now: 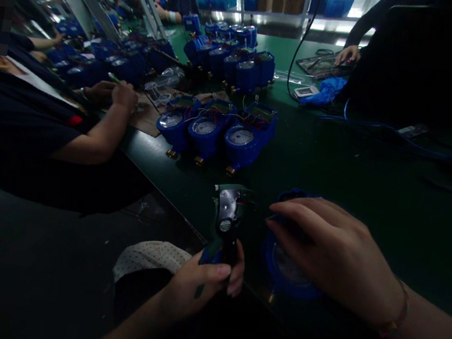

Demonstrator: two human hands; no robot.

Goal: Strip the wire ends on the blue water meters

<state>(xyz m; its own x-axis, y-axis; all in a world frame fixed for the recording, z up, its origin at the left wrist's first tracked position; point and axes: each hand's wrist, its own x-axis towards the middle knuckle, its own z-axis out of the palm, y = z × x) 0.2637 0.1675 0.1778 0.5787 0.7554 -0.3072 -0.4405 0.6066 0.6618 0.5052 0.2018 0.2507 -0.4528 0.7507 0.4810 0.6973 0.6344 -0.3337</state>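
Observation:
My left hand grips the handles of a wire-stripping plier tool, its black and green head pointing up over the table's near edge. My right hand lies on top of a blue water meter at the front of the dark green table. Its fingers reach left toward the tool's head and pinch what looks like a thin wire. The meter's round dial shows below my palm; most of its body is hidden by the hand.
Three blue meters with red wires stand in a row just beyond. More meters are grouped further back. A co-worker's arm rests on the table at left. Another person's hand works at the back right, near cables.

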